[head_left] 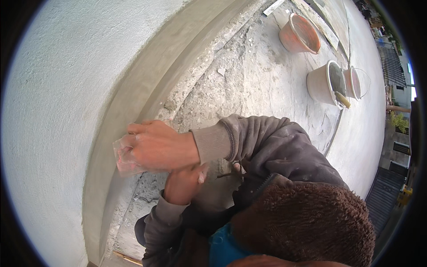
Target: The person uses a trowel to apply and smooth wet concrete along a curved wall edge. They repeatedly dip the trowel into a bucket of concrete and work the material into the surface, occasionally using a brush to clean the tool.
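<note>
My right hand (158, 147) reaches leftward across my body, fingers closed on a translucent, pinkish flat piece (126, 158) against the smooth grey plaster band (111, 133) along the foot of the white textured wall (49, 111). Tucked just below it, my left hand (182, 182) has curled fingers, partly hidden behind the right wrist, with pale residue on a fingertip; what it holds cannot be made out. A thin dark item (227, 175) shows to the right of the left hand, partly covered by my sleeve.
Rubble and dust cover the ground (231, 80) beside the wall. A reddish bucket (291, 38), a white bucket (320, 84) with a wooden-handled tool (340, 99), and another bucket (352, 82) stand to the right. A white strip (272, 6) lies farther off; gates and buildings line the far right.
</note>
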Tool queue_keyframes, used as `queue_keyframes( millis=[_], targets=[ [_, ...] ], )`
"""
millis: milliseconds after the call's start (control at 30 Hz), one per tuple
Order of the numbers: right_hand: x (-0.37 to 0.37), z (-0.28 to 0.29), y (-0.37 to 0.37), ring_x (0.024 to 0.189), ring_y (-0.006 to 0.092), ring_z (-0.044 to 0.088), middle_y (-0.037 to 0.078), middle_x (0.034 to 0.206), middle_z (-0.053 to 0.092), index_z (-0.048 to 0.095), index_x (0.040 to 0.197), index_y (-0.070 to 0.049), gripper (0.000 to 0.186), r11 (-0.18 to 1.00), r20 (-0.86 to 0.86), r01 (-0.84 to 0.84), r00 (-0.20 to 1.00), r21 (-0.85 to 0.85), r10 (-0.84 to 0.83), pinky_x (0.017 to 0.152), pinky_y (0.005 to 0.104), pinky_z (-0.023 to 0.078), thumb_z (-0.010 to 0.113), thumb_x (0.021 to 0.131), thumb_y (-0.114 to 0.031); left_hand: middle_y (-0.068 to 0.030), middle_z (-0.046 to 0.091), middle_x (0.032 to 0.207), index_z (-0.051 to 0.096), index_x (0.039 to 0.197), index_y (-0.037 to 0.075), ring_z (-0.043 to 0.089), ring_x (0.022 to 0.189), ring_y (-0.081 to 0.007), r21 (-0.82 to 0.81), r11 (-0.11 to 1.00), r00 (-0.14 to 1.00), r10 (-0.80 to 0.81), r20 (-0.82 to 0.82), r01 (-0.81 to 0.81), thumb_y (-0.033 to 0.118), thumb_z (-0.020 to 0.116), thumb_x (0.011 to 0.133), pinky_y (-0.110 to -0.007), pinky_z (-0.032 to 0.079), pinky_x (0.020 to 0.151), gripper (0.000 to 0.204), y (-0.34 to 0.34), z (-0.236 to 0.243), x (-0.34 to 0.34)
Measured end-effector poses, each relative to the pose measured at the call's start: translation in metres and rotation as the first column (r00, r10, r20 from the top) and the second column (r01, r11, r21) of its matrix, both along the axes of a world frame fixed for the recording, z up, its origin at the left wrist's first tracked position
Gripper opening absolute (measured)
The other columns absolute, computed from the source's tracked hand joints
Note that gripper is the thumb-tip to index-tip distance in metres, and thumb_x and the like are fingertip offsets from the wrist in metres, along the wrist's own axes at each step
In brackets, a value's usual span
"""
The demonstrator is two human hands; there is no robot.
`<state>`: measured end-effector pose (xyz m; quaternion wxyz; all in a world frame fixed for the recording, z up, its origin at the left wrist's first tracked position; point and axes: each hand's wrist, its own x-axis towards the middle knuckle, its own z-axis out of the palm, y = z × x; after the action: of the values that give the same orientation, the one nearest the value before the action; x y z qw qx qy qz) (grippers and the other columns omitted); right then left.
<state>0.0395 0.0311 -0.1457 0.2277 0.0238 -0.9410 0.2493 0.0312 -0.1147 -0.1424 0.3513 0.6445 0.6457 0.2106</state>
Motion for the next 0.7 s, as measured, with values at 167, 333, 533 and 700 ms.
queue_keyframes(
  millis=[167, 333, 533, 700],
  targets=[
    [0.074, -0.011, 0.141, 0.095, 0.0111, 0.068, 0.007, 0.110, 0.070, 0.067, 0.124, -0.004, 0.026, 0.551, -0.171, 0.448, 0.646, -0.704, -0.744, 0.066, 0.0240, 0.059, 0.071, 0.102, -0.016, -0.0150, 0.069, 0.082, 0.068, 0.101, 0.009, 0.068, 0.074, -0.0391, -0.125, 0.990, 0.994, 0.070, 0.079, -0.060, 0.020, 0.063, 0.099, -0.050, 0.055, 0.065, 0.012, -0.017, 0.008, -0.007],
    [0.105, -0.093, 0.295, 0.096, 0.0165, 0.065, 0.007, 0.112, 0.066, 0.052, 0.137, -0.007, 0.038, -0.043, 0.071, 0.095, 0.320, -0.995, -0.945, 0.067, 0.0485, 0.063, 0.066, 0.101, -0.010, -0.0155, 0.072, 0.087, 0.071, 0.105, 0.009, 0.070, 0.075, -0.0388, -0.080, 0.994, 0.997, 0.076, 0.015, -0.074, 0.019, 0.066, 0.098, -0.047, 0.056, 0.065, 0.013, -0.015, 0.005, -0.007],
    [0.106, -0.102, 0.398, 0.084, 0.0226, 0.069, 0.011, 0.098, 0.071, 0.063, 0.128, -0.005, 0.028, 0.091, -0.067, 0.060, 0.323, -0.994, -0.944, 0.070, 0.0396, 0.060, 0.063, 0.101, -0.014, -0.0144, 0.072, 0.087, 0.071, 0.103, 0.010, 0.070, 0.075, -0.0389, -0.052, 0.995, 0.996, 0.081, 0.031, -0.079, 0.019, 0.066, 0.098, -0.046, 0.056, 0.064, 0.011, -0.021, 0.001, -0.013],
    [0.031, -0.134, 0.219, 0.082, 0.0107, 0.060, 0.006, 0.099, 0.060, 0.051, 0.130, 0.003, 0.034, 0.414, -0.245, 0.396, 0.412, -0.820, -0.878, 0.059, 0.0244, 0.055, 0.067, 0.103, -0.009, -0.0159, 0.071, 0.085, 0.070, 0.100, 0.010, 0.069, 0.073, -0.0398, -0.123, 0.988, 0.995, 0.100, 0.016, -0.097, 0.018, 0.063, 0.099, -0.048, 0.056, 0.063, 0.010, -0.036, 0.009, -0.017]
  ],
)
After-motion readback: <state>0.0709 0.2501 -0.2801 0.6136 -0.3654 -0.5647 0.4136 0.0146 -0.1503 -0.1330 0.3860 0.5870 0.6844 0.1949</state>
